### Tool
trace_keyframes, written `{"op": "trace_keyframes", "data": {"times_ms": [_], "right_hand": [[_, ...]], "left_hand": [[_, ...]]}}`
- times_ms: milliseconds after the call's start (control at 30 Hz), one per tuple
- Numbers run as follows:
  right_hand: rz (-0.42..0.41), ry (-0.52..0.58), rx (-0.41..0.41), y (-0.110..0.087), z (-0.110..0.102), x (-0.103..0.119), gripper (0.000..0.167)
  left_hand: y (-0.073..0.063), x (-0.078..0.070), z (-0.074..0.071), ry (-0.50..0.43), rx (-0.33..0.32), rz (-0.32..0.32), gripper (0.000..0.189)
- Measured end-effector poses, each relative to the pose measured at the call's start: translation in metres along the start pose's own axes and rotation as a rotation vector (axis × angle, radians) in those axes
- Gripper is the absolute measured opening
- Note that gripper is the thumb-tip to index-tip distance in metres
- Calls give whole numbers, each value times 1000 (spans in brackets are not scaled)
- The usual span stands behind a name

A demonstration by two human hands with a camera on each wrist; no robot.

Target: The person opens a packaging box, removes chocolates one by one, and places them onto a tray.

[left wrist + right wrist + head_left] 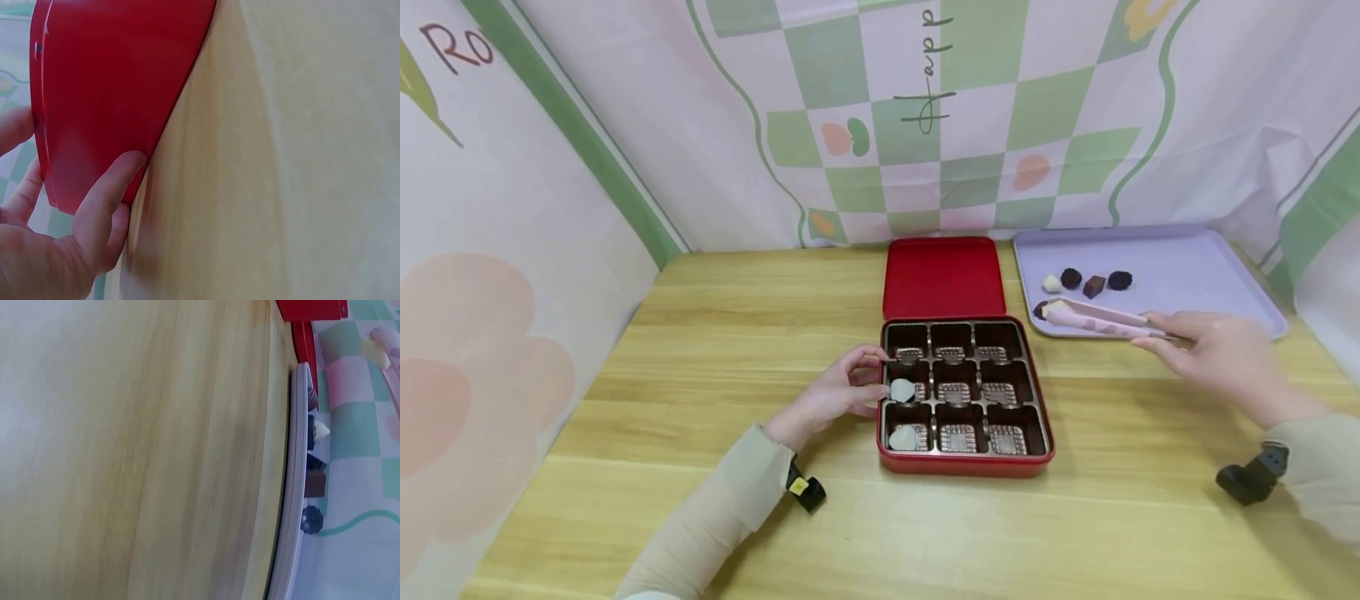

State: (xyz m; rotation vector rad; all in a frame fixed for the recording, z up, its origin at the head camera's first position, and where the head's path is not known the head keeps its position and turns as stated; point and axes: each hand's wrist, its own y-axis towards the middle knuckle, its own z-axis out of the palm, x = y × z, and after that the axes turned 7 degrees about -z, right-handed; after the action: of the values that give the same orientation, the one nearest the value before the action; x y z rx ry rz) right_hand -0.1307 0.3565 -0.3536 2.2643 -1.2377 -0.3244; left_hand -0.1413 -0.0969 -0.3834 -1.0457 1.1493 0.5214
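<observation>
My left hand (842,385) rests against the left side of a red tin box (966,467), its fingers and thumb touching the wall and rim. Inside is a dark brown divided insert (955,392); one white chocolate (902,390) lies in the middle-left compartment and another white chocolate (904,438) in the front-left one. My right hand (1221,354) grips pink tongs (1101,321) over the front edge of the lilac tray (1195,283). At the tong tips shows a cream-coloured piece (375,354), held above tray level.
On the tray lie a white chocolate (1052,284), a dark round chocolate (1071,278), a brown cube-like chocolate (1094,287), a dark ridged chocolate (1120,280) and a dark piece (1040,311) beside the tongs. Behind the box lies its red lid (943,279). A patterned cloth (970,108) hangs behind the table.
</observation>
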Motion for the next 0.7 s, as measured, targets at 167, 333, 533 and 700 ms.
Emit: {"op": "trace_keyframes", "data": {"times_ms": [167, 333, 533, 700], "right_hand": [[11, -8, -6, -4, -1, -11, 43], [122, -35, 79, -9, -6, -23, 40], [236, -64, 242, -12, -10, -33, 45], [273, -73, 320, -12, -10, -38, 48]], "left_hand": [[0, 0, 0, -1, 4, 5, 40], [0, 0, 0, -4, 1, 1, 40], [0, -1, 1, -9, -8, 0, 40], [-1, -1, 1, -2, -4, 1, 40]]}}
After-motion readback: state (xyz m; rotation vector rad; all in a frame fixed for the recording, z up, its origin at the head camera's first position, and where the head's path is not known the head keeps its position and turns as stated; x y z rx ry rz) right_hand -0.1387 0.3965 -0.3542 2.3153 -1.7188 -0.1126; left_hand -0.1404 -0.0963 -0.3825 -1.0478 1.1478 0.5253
